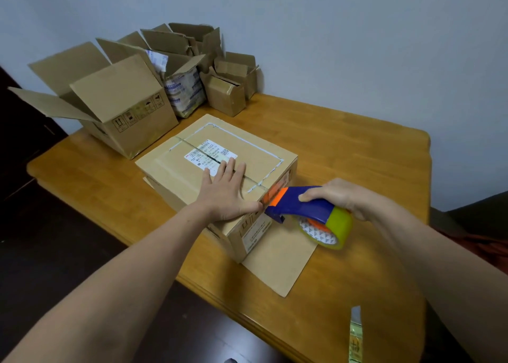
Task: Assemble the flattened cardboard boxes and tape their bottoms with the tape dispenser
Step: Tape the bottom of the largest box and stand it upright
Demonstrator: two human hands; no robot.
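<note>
the box (176, 176) sits shut-side up in the middle of the table (357, 148), with a white label (210, 155) on top and a seam (189, 144) running across it from eleven o'clock to four o'clock. the left hand (225, 189) lies flat on the box top at its five o'clock end, fingers straight and slightly spread over the seam, thumb stretched along the near edge. the right hand (343, 198) has its fingers curled round the blue handle of the tape dispenser (299, 204), at three o'clock of the box. the dispenser's orange nose touches the box's top edge where the seam ends, just beside the left thumb tip. its tape roll (334, 226), yellowish and clear, hangs under the handle beside the box's side wall and above a flap (280, 263) that lies flat on the table at five o'clock of the box. a sliver of another flap shows at the box's eight o'clock corner.

at ten o'clock on the table stands an open box (132, 121) with its flaps up. behind it at twelve o'clock are more opened boxes, a printed bag (185, 93) and some small boxes (226, 94), against the pale wall (330, 33). a thin strip (355, 335) shows at the table's five o'clock edge; i cannot tell what it is.
</note>
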